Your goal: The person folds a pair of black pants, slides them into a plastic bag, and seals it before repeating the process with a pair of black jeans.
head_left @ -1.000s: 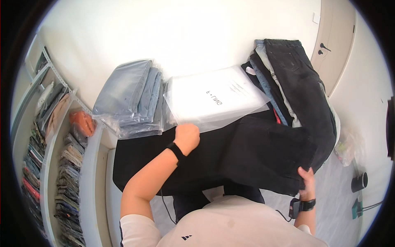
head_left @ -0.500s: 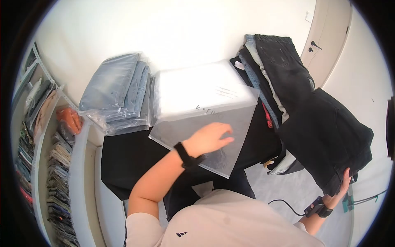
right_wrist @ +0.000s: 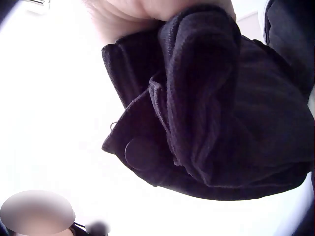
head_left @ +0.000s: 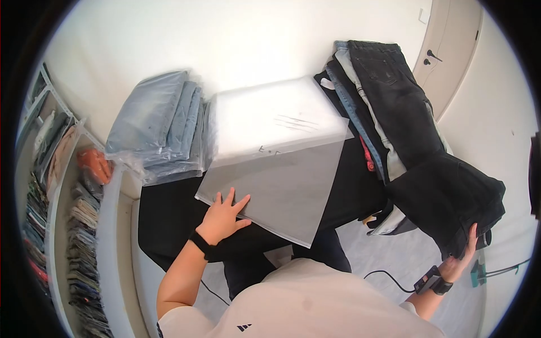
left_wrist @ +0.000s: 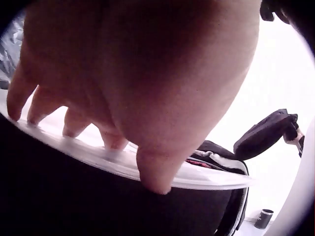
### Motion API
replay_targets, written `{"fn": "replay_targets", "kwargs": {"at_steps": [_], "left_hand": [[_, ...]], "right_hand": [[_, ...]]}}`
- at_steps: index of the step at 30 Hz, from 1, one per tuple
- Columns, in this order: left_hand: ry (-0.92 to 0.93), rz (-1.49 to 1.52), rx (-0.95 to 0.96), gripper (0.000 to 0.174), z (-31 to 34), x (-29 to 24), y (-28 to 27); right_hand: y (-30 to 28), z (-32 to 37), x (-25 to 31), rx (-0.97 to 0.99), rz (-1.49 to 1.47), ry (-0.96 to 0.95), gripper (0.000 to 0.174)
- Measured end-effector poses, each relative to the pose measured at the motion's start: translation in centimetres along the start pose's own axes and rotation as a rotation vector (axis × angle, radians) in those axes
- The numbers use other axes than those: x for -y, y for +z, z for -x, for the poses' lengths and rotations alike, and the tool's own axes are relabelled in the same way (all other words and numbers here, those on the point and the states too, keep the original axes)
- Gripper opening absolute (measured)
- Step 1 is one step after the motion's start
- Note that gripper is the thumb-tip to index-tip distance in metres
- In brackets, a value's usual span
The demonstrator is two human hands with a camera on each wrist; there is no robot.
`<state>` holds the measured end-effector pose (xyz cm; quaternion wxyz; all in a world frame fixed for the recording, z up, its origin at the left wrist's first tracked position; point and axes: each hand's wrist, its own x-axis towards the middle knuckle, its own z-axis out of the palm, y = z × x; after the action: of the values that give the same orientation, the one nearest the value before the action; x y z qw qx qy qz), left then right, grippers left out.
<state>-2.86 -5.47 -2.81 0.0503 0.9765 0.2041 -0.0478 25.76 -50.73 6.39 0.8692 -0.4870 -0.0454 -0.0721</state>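
Observation:
A clear plastic bag (head_left: 276, 186) lies at the front of a white stack of bags (head_left: 265, 115), its near edge over the black cloth. My left hand (head_left: 222, 218) rests on that edge with fingers spread; the left wrist view shows the fingertips touching the plastic (left_wrist: 93, 150). Off to the right, my right hand (head_left: 463, 256) grips folded black trousers (head_left: 451, 197) by one end, holding them up beside the table. In the right wrist view the dark fabric (right_wrist: 206, 108) hangs below the hand (right_wrist: 142, 12), with a round button at its corner.
Bagged jeans (head_left: 149, 115) are piled at the left of the black-covered table (head_left: 169, 219). More trousers (head_left: 389, 79) lie layered at the right. Shelves of bagged clothes (head_left: 84, 248) stand on the far left; a door (head_left: 451, 50) is at the back right.
The black trousers have moved off the table to the right in my right hand. The top bag now extends toward me, and my left hand has shifted left onto its near edge.

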Motion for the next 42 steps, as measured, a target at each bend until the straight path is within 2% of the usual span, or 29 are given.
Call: {"fn": "replay_targets", "kwargs": {"at_steps": [4,5,6,8,9,10,13,14,16,19,21,24,26,28,32,34,37,40,41,42], "left_hand": [[-0.19,-0.097,-0.16,0.058,0.1,-2.8,1.5],[-0.261,-0.134,-0.222,0.055,-0.2,-3.6,1.8],[-0.256,-0.135,-0.219,0.055,-0.7,-4.7,1.7],[-0.419,-0.161,-0.226,0.05,-1.9,-6.8,1.3],[-0.346,-0.266,-0.335,0.047,-2.7,-7.1,2.2],[-0.342,-0.266,-0.33,0.047,-3.1,-8.2,1.6],[-0.202,0.14,-0.27,0.041,-4.3,-11.3,-1.5],[-0.202,0.148,-0.263,0.041,-4.0,-11.4,-1.5],[-0.024,0.247,-0.375,0.037,-3.4,-10.8,-1.3],[0.05,0.206,-0.338,0.035,-1.8,-9.3,-1.3],[0.038,0.237,-0.325,0.034,-1.4,-8.7,-0.5],[0.023,0.284,-0.337,0.027,-1.3,-8.4,0.2],[0.038,0.275,-0.411,0.021,-1.5,-8.0,1.0],[0.042,0.258,-0.447,0.016,-1.6,-8.0,1.1],[0.059,0.195,-0.526,0.004,-2.3,-7.3,2.1],[0.038,0.167,-0.548,0.003,-2.6,-7.2,2.2],[-0.014,0.216,-0.525,0.003,-2.6,-7.7,1.4],[0.051,0.227,-0.436,0.004,-2.3,-7.9,0.9],[0.134,0.309,-0.488,0.009,-2.4,-7.8,1.1],[0.22,0.394,-0.538,0.014,-2.6,-7.9,1.1]], "right_hand": [[1.2,0.9,0.3,0.069,0.05,-0.087,0.045],[0.8,0.7,0.5,0.041,-0.008,-0.039,0.044],[0.5,0.6,0.6,0.011,-0.066,0.009,0.042],[0.5,0.8,0.7,0.011,-0.058,-0.003,0.042],[0.6,0.9,0.8,0.019,-0.049,-0.015,0.043],[0.5,0.9,0.7,0.015,-0.046,-0.014,0.043],[0.1,0.8,0.5,0.018,-0.064,-0.012,0.044],[-0.1,0.7,0.7,0.023,-0.091,0.012,0.045],[-0.8,0.5,0.9,0.028,-0.108,0.038,0.046],[-2.2,0.3,1.0,0.027,-0.107,0.047,0.049],[-2.5,0.2,0.9,-0.021,-0.059,-0.029,0.049],[-1.7,0.5,0.7,-0.024,-0.067,0.009,0.051],[-2.9,0.0,-0.1,0.06,0.136,-0.179,0.053],[-2.9,-1.2,0.0,0.012,-0.08,0.014,0.057],[-4.6,-1.5,-0.3,0.144,0.126,-0.113,0.053],[-2.9,-1.0,0.1,-0.005,-0.044,0.121,0.055],[-1.9,-0.5,-0.2,0.076,-0.051,0.089,0.055],[-1.4,-0.1,-0.6,0.143,-0.127,0.128,0.051],[-1.1,0.0,-1.0,0.231,-0.133,0.095,0.049],[-0.8,0.2,-1.5,0.225,-0.132,0.088,0.049]]}}
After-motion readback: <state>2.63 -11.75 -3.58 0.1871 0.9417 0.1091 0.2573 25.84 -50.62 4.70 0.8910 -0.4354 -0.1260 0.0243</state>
